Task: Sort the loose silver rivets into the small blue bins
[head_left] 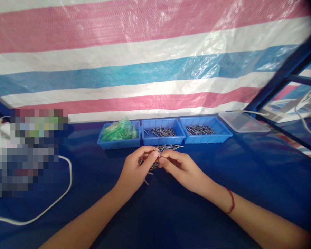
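My left hand (137, 166) and my right hand (177, 167) meet fingertip to fingertip over a loose pile of small metal pins (168, 148) on the blue table (171, 214). Both hands are closed in a pinch. Several thin pins stick out from the left hand's fingers. What the right hand pinches is too small to name. Behind the pile stand three blue bins in a row: the left bin (119, 142) holds green plastic pieces, the middle bin (162, 138) and the right bin (206, 136) hold metal pins.
A clear plastic lid (242, 121) lies right of the bins. A white cable (41, 214) loops across the table's left side beside a blurred patch. A striped tarp (145, 62) hangs behind, and a blue frame bar (282, 72) slants at right.
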A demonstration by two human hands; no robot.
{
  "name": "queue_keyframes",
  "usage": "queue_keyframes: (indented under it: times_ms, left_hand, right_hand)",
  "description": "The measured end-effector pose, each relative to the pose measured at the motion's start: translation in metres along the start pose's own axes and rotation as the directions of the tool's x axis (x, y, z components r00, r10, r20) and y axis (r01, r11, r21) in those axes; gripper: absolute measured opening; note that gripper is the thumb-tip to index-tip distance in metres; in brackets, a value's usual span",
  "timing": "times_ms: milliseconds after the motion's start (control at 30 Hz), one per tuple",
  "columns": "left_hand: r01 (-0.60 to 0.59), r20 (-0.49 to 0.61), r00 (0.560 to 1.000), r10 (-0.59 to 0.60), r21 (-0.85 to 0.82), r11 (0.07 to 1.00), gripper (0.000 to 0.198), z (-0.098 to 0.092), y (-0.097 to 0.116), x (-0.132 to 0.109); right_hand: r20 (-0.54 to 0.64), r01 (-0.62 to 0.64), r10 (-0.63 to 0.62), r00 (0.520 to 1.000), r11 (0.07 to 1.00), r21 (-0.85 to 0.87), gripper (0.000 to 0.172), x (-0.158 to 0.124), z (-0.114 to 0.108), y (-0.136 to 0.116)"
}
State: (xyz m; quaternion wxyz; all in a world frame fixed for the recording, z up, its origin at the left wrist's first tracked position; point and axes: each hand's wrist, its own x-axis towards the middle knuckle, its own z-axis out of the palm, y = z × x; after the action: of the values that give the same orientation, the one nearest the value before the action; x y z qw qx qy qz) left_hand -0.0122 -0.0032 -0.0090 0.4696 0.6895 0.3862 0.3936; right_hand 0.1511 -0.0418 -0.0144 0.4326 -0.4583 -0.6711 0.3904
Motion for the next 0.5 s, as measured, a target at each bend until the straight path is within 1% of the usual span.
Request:
queue_keyframes:
  times_ms: [167,333,500]
  left_hand:
    - [-0.037,-0.003,0.999,0.038,0.070,0.997,0.019,-0.0014,-0.0019,0.0000]
    - [-0.093,-0.014,0.995,0.096,0.121,0.988,0.018,-0.0019,-0.0014,-0.0002]
    - [-0.076,-0.010,0.997,0.078,0.105,0.992,0.016,-0.0026,-0.0031,-0.0007]
  right_hand:
    - [-0.042,0.009,-0.008,0.999,1.000,0.024,0.024,0.0001,0.0015,0.0048]
    - [-0.131,0.022,-0.013,0.991,0.997,0.068,0.020,0.0000,0.0015,0.0074]
    - [-0.214,0.044,-0.032,0.976,0.998,0.052,0.017,-0.0005,-0.0010,0.0068]
